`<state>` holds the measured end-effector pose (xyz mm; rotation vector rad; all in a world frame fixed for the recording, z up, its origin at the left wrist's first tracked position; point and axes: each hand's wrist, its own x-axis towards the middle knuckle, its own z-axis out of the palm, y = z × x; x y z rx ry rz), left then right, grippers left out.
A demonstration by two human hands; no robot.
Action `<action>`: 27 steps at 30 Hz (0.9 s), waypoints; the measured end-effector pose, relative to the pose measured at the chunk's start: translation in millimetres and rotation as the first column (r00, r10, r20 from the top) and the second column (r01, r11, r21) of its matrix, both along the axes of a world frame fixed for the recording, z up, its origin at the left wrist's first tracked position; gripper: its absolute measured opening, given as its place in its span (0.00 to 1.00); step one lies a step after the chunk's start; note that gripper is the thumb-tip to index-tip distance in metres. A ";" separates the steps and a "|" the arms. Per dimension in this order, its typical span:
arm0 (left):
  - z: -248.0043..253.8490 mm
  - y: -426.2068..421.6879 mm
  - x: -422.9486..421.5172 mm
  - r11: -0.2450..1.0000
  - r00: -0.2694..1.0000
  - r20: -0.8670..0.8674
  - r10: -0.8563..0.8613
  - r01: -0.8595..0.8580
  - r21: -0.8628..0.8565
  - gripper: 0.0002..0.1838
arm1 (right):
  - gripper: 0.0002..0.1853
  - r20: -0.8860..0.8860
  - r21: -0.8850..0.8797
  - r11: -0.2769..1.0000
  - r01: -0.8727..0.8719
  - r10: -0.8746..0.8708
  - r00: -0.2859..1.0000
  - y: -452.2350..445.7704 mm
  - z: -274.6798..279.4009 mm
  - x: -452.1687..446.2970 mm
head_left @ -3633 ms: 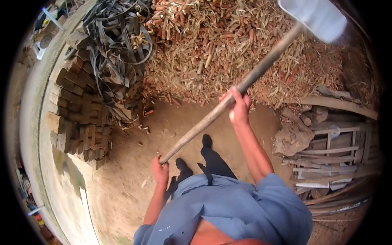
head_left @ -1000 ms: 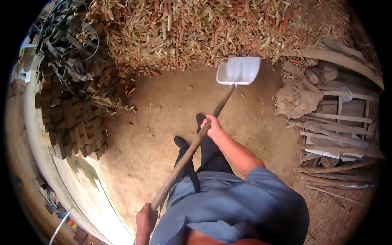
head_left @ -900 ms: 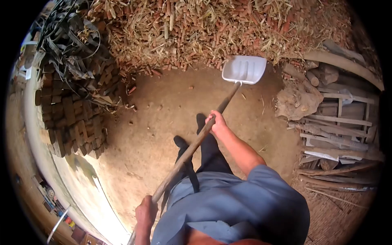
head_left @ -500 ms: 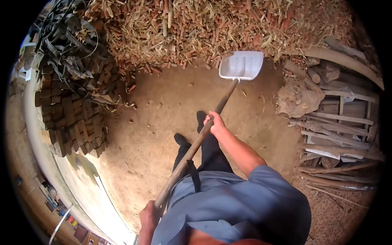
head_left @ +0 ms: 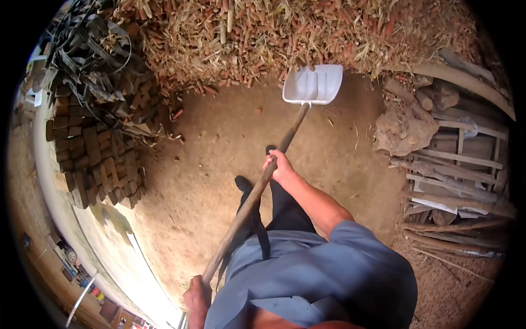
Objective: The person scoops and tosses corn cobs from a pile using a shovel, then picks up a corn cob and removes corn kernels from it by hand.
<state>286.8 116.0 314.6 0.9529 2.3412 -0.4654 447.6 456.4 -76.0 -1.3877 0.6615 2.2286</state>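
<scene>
A shovel with a broad white scoop blade (head_left: 320,88) and a long wooden handle (head_left: 238,222) runs diagonally in front of my body. Partway down the handle, my right hand (head_left: 280,165) has its fingers wrapped round the wood. My left hand (head_left: 195,296) is closed round the handle's rear end, at the lower left by my side. The blade's front edge meets the near edge of a heap of reddish corn cobs and dry husks (head_left: 263,41). A cob or two appear at the blade's front lip; whether they lie in it I cannot tell.
Stacked bricks (head_left: 98,159) stand at the left, with dark strips (head_left: 101,60) tangled on top. A large rough lump (head_left: 404,129), logs and wooden poles (head_left: 455,197) line the right side. My feet are on a brown dirt floor (head_left: 181,219).
The shovel blade has shifted slightly left and up in view, against the cob heap. My right hand has moved a little left with the handle; both hands keep their hold.
</scene>
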 end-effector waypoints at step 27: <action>-50.7 -170.3 -27.7 0.990 0.999 0.054 -0.001 -0.007 0.142 0.08 | 0.11 0.143 0.088 0.994 -0.066 0.053 0.988 -126.6 21.0 11.4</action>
